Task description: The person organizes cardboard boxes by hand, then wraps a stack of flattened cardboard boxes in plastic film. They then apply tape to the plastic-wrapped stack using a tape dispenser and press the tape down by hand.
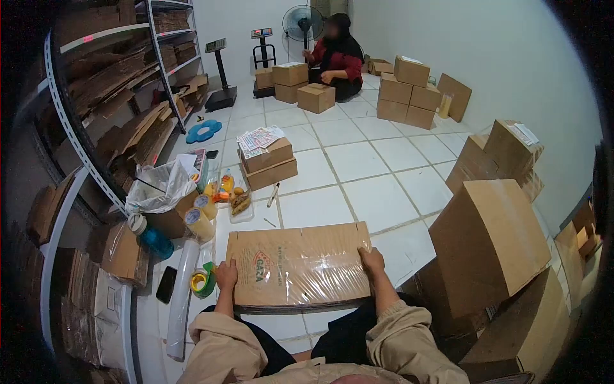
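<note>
A flat stack of folded cardboard, wrapped in clear plastic and printed with a red and green logo, lies in front of my legs. My left hand grips its left edge, with the fingers around the side. At the right edge, near the upper corner, my right hand is closed on the same stack. A green tape dispenser lies left of my left hand, beside a clear plastic roll and a black phone.
Boxes with papers, a food tray, tape rolls and a blue bottle stand ahead and left. Large open boxes are at right, shelves at left. A person sits among boxes at the back.
</note>
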Demonstrator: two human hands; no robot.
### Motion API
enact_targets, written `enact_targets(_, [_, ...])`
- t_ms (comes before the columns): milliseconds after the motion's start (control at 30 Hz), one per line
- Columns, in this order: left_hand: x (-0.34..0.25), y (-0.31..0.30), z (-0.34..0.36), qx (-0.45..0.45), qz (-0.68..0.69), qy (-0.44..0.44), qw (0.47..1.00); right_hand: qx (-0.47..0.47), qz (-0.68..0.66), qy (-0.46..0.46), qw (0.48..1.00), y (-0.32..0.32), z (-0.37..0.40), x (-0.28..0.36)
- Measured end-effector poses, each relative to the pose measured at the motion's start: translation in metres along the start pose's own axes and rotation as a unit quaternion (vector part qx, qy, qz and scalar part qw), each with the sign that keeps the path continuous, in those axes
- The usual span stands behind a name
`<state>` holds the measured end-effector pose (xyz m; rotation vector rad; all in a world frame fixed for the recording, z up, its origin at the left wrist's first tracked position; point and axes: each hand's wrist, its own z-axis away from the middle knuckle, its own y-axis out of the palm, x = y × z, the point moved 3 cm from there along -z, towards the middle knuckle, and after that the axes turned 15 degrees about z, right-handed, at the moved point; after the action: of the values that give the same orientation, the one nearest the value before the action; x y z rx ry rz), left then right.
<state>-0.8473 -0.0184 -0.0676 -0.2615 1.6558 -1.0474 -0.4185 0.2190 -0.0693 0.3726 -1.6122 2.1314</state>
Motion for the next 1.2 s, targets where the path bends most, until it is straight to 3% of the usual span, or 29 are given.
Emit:
enact_targets(100, [0.002,0.003,0.0,0.01,0.034,-0.02,0.999,0.086,-0.083,-0.018,0.993,0.024,-0.035,-0.034])
enact_targets(167, [0.002,0.002,0.0,0.007,0.025,-0.015,1.0,0.203,-0.212,0.016,0.956,0.033,-0.039,-0.04])
enact_targets(400, [0.0,0.001,-0.001,-0.022,0.006,0.014,1.0,0.167,-0.259,0.018,0.951,0.053,-0.054,-0.05])
enact_targets(500, [-0.004,-0.001,0.001,0.039,0.004,-0.038,0.999,0.168,-0.247,-0.001,0.954,0.053,-0.054,-0.05])
enact_targets(767, [-0.005,-0.002,0.005,-0.014,0.008,0.001,1.0,0.091,-0.197,0.008,0.976,0.064,-0.067,-0.055])
enact_targets(867, [-0.009,-0.004,0.007,0.0,0.022,-0.005,1.0,0.138,-0.203,-0.004,0.969,0.038,-0.042,-0.041])
enact_targets(967, [-0.004,-0.001,0.003,-0.009,0.006,-0.003,1.0,0.13,-0.275,-0.034,0.952,0.071,-0.071,-0.057])
enact_targets(1067, [-0.002,0.001,0.001,-0.006,-0.006,0.01,1.0,0.136,-0.232,-0.017,0.963,0.049,-0.052,-0.045])
enact_targets(1200, [-0.006,-0.001,0.005,-0.006,-0.001,0.017,1.0,0.097,-0.231,-0.036,0.967,0.081,-0.083,-0.062])
